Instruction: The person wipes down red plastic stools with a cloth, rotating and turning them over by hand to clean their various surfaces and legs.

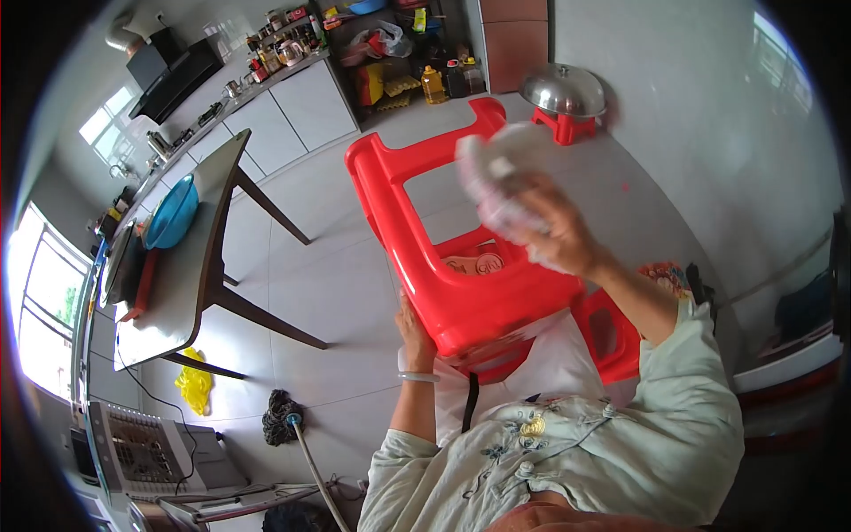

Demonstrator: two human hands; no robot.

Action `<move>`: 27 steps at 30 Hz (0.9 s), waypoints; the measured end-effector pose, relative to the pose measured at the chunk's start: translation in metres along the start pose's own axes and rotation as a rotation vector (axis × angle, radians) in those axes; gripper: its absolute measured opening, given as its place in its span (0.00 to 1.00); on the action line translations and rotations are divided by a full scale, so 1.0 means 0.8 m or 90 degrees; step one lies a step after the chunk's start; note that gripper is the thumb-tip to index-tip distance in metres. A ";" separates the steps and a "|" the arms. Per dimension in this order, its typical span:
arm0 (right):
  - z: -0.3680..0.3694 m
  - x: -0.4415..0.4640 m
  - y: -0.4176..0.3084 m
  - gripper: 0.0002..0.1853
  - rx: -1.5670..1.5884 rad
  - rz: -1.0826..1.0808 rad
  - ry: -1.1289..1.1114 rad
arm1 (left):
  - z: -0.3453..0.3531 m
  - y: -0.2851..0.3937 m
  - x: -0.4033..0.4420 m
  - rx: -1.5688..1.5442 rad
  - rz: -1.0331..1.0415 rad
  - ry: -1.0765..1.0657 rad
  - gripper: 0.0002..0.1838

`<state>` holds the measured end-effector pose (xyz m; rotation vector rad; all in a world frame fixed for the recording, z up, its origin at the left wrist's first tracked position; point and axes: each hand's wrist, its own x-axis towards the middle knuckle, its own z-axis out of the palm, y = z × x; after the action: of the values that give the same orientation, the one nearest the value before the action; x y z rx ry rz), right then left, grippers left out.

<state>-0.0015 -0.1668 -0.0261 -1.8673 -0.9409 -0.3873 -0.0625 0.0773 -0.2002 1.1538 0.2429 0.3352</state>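
Note:
A red plastic stool (443, 306) lies tipped over in front of my lap, with its legs pointing away from me. Against its left side, near the seat end, my left hand (414, 330) holds it; some of the fingers are hidden by the stool. A pale, pinkish cloth (498, 182), smeared by motion, is bunched in my right hand (560, 229). That hand is raised over the right side of the stool, and the cloth overlaps a leg in view; whether they touch I cannot tell. Through the stool's opening shows a printed label (483, 260).
Left stands a table (208, 257) with a blue basin (174, 213). A mop (284, 417) and a yellow bag (194, 383) lie on the floor. Back right, a metal lid (563, 89) tops a small red stool (565, 129). Another red plastic piece (618, 341) is by my right side.

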 end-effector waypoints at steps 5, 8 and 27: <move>0.129 0.022 0.003 0.22 -0.253 -0.349 -0.420 | -0.023 -0.068 0.019 -0.081 0.049 0.023 0.27; 0.183 0.055 0.020 0.18 -0.325 -0.365 -0.411 | 0.007 -0.020 0.003 -0.242 0.023 0.137 0.27; 0.266 0.135 0.067 0.13 -0.380 -0.425 -0.289 | 0.001 -0.013 -0.005 -0.053 -0.014 0.058 0.31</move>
<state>0.0804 0.0534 -0.0941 -2.1720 -1.9387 -0.7178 -0.0645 0.0711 -0.2094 1.0541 0.3180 0.3757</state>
